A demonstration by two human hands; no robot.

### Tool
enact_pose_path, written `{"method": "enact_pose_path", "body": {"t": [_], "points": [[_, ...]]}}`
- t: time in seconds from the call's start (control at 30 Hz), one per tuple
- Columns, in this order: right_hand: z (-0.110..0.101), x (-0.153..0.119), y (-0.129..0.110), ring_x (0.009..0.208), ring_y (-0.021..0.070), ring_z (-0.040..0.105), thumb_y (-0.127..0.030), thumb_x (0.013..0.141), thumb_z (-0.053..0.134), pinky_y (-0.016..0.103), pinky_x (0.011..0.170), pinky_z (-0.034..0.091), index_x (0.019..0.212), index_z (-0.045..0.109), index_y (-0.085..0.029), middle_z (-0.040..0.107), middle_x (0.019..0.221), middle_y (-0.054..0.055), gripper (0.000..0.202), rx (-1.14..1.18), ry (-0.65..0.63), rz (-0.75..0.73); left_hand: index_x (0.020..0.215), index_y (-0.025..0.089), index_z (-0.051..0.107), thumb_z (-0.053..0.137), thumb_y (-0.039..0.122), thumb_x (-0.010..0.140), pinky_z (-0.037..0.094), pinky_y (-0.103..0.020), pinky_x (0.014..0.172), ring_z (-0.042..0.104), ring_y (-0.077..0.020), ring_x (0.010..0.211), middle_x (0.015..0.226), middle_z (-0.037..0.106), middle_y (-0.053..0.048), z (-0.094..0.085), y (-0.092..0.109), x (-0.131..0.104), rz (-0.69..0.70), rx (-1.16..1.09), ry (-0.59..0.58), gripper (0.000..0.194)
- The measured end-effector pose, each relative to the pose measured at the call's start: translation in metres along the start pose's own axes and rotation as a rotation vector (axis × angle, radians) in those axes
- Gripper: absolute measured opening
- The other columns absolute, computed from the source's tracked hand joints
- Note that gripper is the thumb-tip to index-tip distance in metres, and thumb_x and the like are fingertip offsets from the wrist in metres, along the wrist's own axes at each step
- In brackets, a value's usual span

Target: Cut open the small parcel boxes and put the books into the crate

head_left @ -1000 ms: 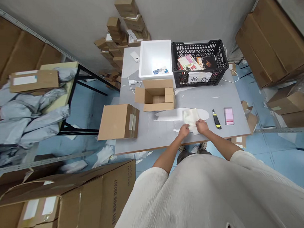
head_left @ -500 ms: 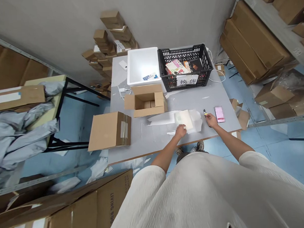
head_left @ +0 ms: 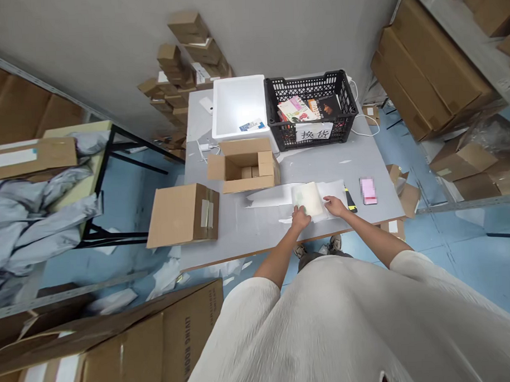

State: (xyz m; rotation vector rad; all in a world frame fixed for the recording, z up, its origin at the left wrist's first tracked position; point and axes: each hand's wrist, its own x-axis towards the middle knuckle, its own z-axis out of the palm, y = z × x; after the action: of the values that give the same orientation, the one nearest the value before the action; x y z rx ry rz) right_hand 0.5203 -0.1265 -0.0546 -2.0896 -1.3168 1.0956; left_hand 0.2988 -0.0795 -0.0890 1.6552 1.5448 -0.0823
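Note:
On the grey table lies a cream-coloured flat block, like a book or pad [head_left: 309, 197], on a thin white wrapping sheet [head_left: 332, 189]. My left hand [head_left: 300, 218] is closed on its near left corner. Just off its right edge is my right hand [head_left: 335, 206], fingers reaching left over the sheet, thumb and finger a little apart; I see nothing held in them. A black and yellow utility knife [head_left: 350, 201] lies to the right of that hand. Farther right is a phone with a pink screen [head_left: 368, 191]. A white strip of paper [head_left: 269, 196] extends left of the block.
Behind the block stands an open cardboard box [head_left: 248, 185] with small boxes inside. A closed carton [head_left: 172, 216] sits at the table's left edge. At the back are a white foam box [head_left: 238, 85] and a black crate [head_left: 314, 134] of books.
My right hand has put the utility knife down on the table and moved left to the block's right side. My left hand has shifted slightly left and now grips the block's near corner.

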Motion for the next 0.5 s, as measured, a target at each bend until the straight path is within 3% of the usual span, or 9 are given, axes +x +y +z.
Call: {"method": "enact_pose_path", "body": {"t": [0.1,0.2,0.37,0.5], "points": [[0.017,0.003,0.008,0.124,0.0309,0.072,-0.018,0.087,0.064,0.041,0.111,0.055,0.131,0.075,-0.021,0.078,0.135,0.012,0.046,-0.051,-0.094,0.097,0.146,0.026,0.059,0.077,0.035,0.082,0.043,-0.044,0.122,0.054,-0.0367,0.147,0.163,0.052,-0.013,0.004,0.0,-0.002,-0.006,-0.044,-0.021,0.068],[0.025,0.002,0.013,0.116,0.0299,0.074,-0.017,0.085,0.063,0.039,0.103,0.058,0.129,0.073,-0.022,0.081,0.127,0.009,0.045,-0.067,-0.141,0.106,0.144,0.023,0.063,0.077,0.037,0.084,0.043,-0.04,0.122,0.057,-0.0345,0.145,0.158,0.059,-0.014,0.008,0.001,-0.005,0.015,-0.136,-0.033,0.063],[0.025,0.002,0.012,0.111,0.0266,0.075,-0.019,0.086,0.066,0.032,0.1,0.057,0.116,0.078,-0.021,0.083,0.119,0.009,0.032,-0.101,-0.091,0.182,0.14,0.02,0.067,0.079,0.033,0.083,0.042,-0.035,0.123,0.056,-0.0316,0.149,0.158,0.06,-0.015,0.012,-0.001,-0.01,0.058,-0.22,-0.024,0.06],[0.024,0.002,0.009,0.11,0.0265,0.077,-0.017,0.081,0.069,0.033,0.099,0.058,0.104,0.081,-0.023,0.084,0.111,0.007,0.026,-0.123,0.015,0.255,0.138,0.02,0.068,0.078,0.03,0.084,0.042,-0.033,0.124,0.056,-0.0294,0.15,0.156,0.063,-0.013,0.008,-0.002,-0.013,0.076,-0.208,-0.024,0.055]]}}
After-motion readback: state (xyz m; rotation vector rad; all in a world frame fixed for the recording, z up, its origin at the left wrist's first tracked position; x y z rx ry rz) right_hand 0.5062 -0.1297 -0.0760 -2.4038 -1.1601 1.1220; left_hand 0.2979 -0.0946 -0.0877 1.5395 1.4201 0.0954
